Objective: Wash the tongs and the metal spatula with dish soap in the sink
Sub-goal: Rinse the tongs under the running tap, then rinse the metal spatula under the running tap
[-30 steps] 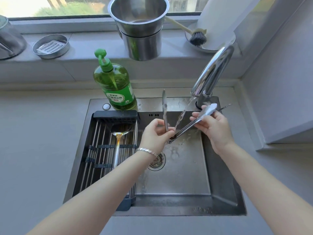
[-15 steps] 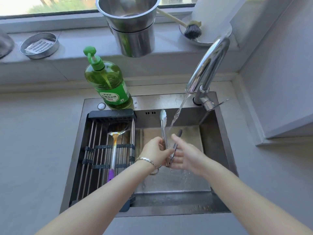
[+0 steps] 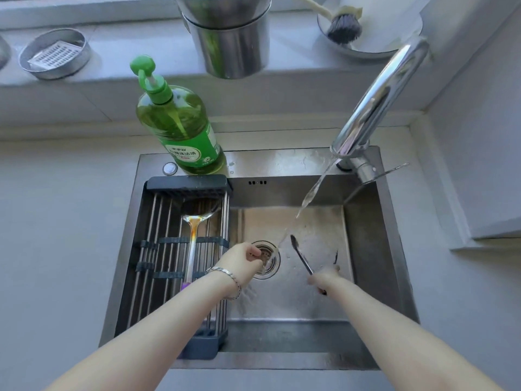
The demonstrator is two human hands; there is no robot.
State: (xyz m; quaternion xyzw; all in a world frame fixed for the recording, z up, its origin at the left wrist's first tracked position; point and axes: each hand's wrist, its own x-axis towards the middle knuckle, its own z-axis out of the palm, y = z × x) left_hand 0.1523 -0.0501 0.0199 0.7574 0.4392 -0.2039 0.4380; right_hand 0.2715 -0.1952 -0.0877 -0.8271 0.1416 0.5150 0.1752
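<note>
Two bare arms in my feed, one bracelet.
I see the left hand (image 3: 242, 258) and right hand (image 3: 324, 276) on uncovered forearms (image 3: 169, 314); back from the left fingers (image 3: 255, 252), at the wrist, a slim silver chain bracelet (image 3: 229, 276) of small shiny links circles the arm loosely.

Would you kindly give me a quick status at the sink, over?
Right hand grips tongs. Left hand curled at running water, nothing seen in it. Spatula lying on rack.
</note>
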